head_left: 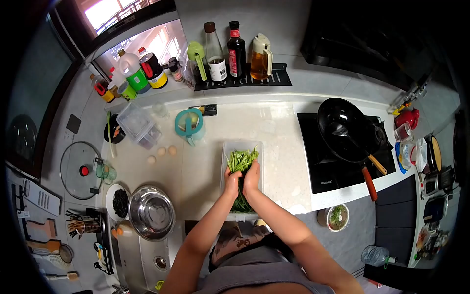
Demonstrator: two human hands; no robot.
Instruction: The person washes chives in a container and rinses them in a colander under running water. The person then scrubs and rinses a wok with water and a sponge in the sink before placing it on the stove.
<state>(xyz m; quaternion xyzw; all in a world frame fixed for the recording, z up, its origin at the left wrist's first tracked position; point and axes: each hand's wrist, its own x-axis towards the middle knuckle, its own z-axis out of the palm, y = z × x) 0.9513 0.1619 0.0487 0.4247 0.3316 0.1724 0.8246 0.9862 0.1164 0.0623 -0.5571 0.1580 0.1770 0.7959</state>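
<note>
Long thin green vegetable stalks with leaves (242,159) lie bunched in a clear rectangular plastic container (261,148) at the counter's middle. My left hand (232,183) wraps the bunch from the left, fingers closed on it. From the right, my right hand (252,177) closes on the same bunch. Cut-looking stalk ends stick out beyond my fingers toward the far side, and darker leaves trail toward me between my wrists. Part of the bunch is hidden by my hands.
Right of me, a black wok (341,128) with a spatula sits on the cooktop (323,172). A steel bowl (152,212) stands by the sink (134,262) at left. Several eggs (162,151) and a teal-lidded jug (189,125) are on the counter. A bin (335,217) is below.
</note>
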